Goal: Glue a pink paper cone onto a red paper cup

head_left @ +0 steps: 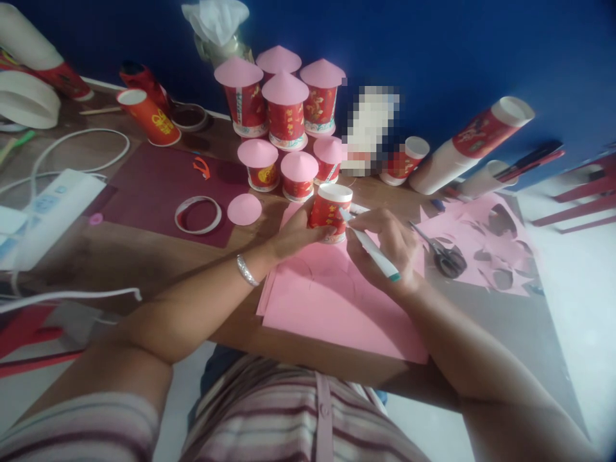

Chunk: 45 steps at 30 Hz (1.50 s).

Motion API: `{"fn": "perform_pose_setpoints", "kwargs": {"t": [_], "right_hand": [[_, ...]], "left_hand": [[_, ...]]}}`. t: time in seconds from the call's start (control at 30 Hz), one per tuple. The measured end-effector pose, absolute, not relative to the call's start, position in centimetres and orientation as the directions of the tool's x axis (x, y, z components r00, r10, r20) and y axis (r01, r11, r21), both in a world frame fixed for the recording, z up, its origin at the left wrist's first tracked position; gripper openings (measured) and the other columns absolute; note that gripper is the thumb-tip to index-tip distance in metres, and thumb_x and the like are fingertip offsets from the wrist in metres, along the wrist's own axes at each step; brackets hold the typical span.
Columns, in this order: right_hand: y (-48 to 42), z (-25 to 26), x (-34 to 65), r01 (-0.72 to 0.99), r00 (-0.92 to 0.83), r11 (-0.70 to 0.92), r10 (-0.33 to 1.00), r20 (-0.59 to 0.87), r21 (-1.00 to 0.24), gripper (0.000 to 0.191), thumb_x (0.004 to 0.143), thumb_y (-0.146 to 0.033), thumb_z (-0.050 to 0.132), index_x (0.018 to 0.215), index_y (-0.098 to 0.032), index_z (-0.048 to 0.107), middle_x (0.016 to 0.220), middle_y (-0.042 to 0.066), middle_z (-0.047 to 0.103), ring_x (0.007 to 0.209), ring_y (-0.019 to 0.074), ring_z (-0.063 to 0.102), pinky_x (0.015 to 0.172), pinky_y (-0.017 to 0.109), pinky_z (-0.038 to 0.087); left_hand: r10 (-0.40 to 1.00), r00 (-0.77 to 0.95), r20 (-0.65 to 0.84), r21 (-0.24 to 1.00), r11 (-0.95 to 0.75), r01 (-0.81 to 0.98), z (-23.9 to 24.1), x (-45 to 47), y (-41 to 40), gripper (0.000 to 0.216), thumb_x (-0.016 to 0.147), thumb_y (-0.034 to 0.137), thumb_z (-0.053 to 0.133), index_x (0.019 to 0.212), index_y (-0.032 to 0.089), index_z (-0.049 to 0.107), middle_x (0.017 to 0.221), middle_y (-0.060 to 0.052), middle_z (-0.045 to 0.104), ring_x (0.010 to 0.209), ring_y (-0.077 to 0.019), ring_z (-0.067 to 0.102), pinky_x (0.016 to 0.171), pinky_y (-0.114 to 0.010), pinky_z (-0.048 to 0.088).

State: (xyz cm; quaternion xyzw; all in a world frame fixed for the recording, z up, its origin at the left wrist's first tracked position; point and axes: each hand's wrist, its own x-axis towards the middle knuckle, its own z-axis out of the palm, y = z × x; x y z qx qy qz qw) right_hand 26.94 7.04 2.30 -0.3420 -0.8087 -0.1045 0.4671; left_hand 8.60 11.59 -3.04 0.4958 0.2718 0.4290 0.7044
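My left hand [297,230] is wrapped round a red paper cup [323,212] with gold print and a white rim. The cup is over pink paper sheets [332,301] stacked in front of me; whether its base touches them I cannot tell. Between the fingers of my right hand [392,247] is a white marker [378,253] with a green end, its upper end close to the cup's right side. Faint curved lines show on the top sheet. A flat pink paper disc [244,210] lies left of my left hand.
Several red cups with pink cone tops [285,106] stand by the wall. Scissors [447,256] and cut pink scraps [495,237] lie at the right. Leftward are a paper ring [197,215], a dark red sheet [158,186] and a white power strip [58,215] with cables.
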Motion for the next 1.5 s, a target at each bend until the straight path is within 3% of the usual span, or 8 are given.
{"fn": "perform_pose_setpoints", "kwargs": {"t": [0.23,0.47,0.77,0.97,1.3,1.5], "right_hand": [[6.8,2.3,26.7,0.613,-0.370,0.773,0.462,0.806,-0.163,0.021,0.092,-0.004,0.064,0.100,-0.023,0.060,0.081,-0.001,0.074,0.068,0.0133,0.073,0.061,0.025,0.058],[6.6,2.2,26.7,0.625,-0.376,0.763,0.476,0.795,-0.161,0.017,0.092,-0.006,0.062,0.095,-0.022,0.061,0.079,-0.002,0.074,0.067,0.0126,0.072,0.059,0.024,0.057],[6.6,2.2,26.8,0.619,-0.392,0.771,0.469,0.791,-0.150,0.015,0.092,-0.008,0.062,0.094,-0.023,0.061,0.078,-0.001,0.074,0.065,0.0139,0.072,0.056,0.025,0.057],[6.4,2.7,26.9,0.642,-0.384,0.756,0.462,0.800,-0.129,0.019,0.089,-0.006,0.066,0.096,-0.023,0.062,0.079,-0.001,0.074,0.065,0.0140,0.072,0.058,0.025,0.056],[6.8,2.7,27.2,0.655,-0.368,0.742,0.478,0.798,-0.142,0.022,0.093,-0.005,0.065,0.103,-0.023,0.059,0.083,0.000,0.073,0.072,0.0148,0.073,0.061,0.026,0.056],[6.8,2.7,27.1,0.643,-0.382,0.751,0.484,0.787,-0.150,0.021,0.093,-0.007,0.065,0.105,-0.024,0.059,0.083,0.000,0.073,0.072,0.0157,0.073,0.062,0.027,0.057]], "left_hand": [[0.882,0.469,0.044,0.934,0.131,-0.333,-2.8,8.6,11.5,0.065,0.071,0.051,0.094,0.120,0.020,0.064,0.122,-0.010,0.073,0.112,-0.0263,0.070,0.094,-0.040,0.060],[0.890,0.453,0.050,0.939,0.112,-0.325,-3.5,8.6,11.7,0.067,0.072,0.053,0.093,0.122,0.020,0.062,0.112,-0.008,0.073,0.101,-0.0223,0.069,0.084,-0.036,0.058],[0.882,0.470,0.025,0.938,0.141,-0.316,-3.3,8.7,11.7,0.075,0.068,0.054,0.096,0.124,0.020,0.059,0.115,-0.010,0.073,0.105,-0.0250,0.070,0.089,-0.039,0.058],[0.887,0.458,0.056,0.958,0.082,-0.275,-3.0,8.6,11.7,0.079,0.070,0.062,0.091,0.128,0.020,0.058,0.128,-0.014,0.071,0.117,-0.0303,0.068,0.095,-0.043,0.057],[0.895,0.440,0.076,0.963,0.048,-0.264,-2.2,9.0,11.2,0.066,0.071,0.058,0.092,0.118,0.023,0.061,0.110,-0.005,0.070,0.101,-0.0222,0.067,0.086,-0.036,0.058],[0.903,0.424,0.070,0.980,0.016,-0.197,-2.7,8.7,11.3,0.066,0.073,0.059,0.090,0.120,0.023,0.060,0.110,-0.006,0.068,0.104,-0.0229,0.065,0.086,-0.036,0.057]]}}
